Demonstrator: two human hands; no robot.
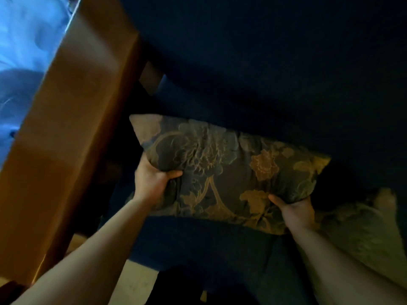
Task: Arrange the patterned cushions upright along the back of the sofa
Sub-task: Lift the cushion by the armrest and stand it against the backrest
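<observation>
Gripped the cushion at its 9 o'clock edge with the left hand and its 5 o'clock corner with the right hand, top leaning on the sofa back; best pressed upright, base seated first.

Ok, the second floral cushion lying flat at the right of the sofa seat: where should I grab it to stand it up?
Judging by the pose, take the flat olive floral cushion by its two side edges, coming from the front, as both hands, left and right, now hold the dark floral-patterned cushion. It looks soft, so pinch deep into the stuffing.
</observation>
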